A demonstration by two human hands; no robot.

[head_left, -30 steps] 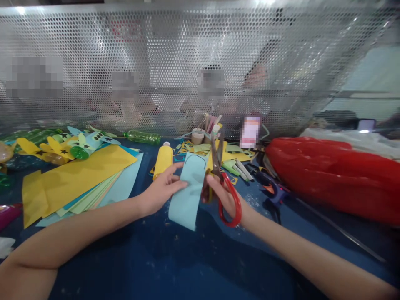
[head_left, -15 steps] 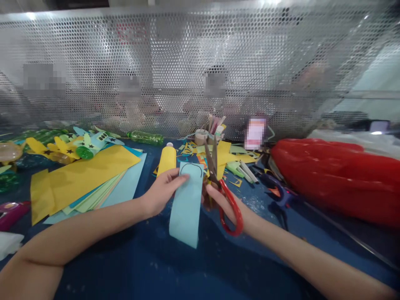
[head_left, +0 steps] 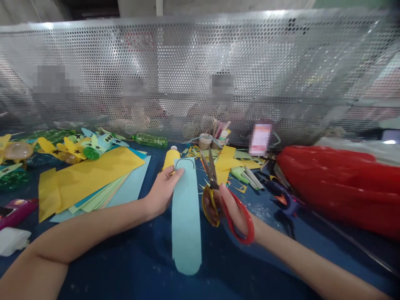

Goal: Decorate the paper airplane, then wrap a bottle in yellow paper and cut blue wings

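My left hand (head_left: pixel 162 189) pinches the left edge of a long light-blue paper strip (head_left: pixel 186 216) with a black curved line drawn near its far end. The strip hangs over the dark blue table (head_left: pixel 140 266). My right hand (head_left: pixel 231 206) grips scissors (head_left: pixel 218 196) with red and yellow handles; the blades point away from me, just right of the strip's far end and not touching it. A yellow tube-shaped bottle (head_left: pixel 170 158) lies behind my left hand.
A stack of yellow, green and blue paper sheets (head_left: pixel 90 179) lies at left, with decorated green bottles (head_left: pixel 81 146) behind it. Paper scraps and a cup of pens (head_left: pixel 215 139) sit at the back. A red bag (head_left: pixel 337 183) fills the right. A perforated metal screen (head_left: pixel 200 75) closes off the far side.
The blue strip has lengthened toward me and now hangs straighter. The scissors have tilted and moved slightly right of the strip. The view has shifted a little downward.
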